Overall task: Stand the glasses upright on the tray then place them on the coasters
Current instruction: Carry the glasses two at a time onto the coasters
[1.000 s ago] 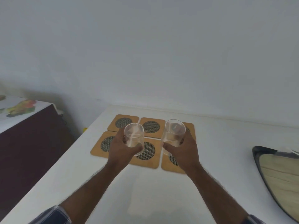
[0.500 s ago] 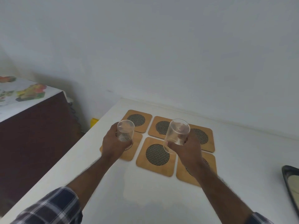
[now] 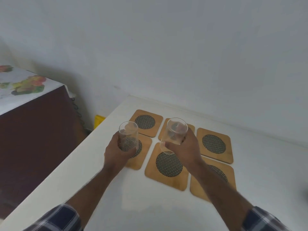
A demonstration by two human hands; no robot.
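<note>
Several square wooden coasters with dark mesh circles lie in two rows on the white table (image 3: 150,214). My left hand (image 3: 116,152) grips a clear glass (image 3: 128,135) upright over the near-left coaster (image 3: 143,157). My right hand (image 3: 183,149) holds a second clear glass (image 3: 175,132), tilted slightly, above the gap between the near-middle coaster (image 3: 168,165) and the far-middle one (image 3: 190,127). Whether either glass touches a coaster I cannot tell. The far-left coaster (image 3: 146,122) and far-right coaster (image 3: 215,145) are bare. The tray is out of view.
A white wall rises just behind the coasters. Left of the table stands a dark brown cabinet (image 3: 33,139) topped with a floral cloth (image 3: 21,85). A small yellow object (image 3: 98,121) sits in the gap by the table's left edge.
Both hands carried their glasses forward and down toward the coasters. The view swung left, so the tray at the right edge has left the frame.
</note>
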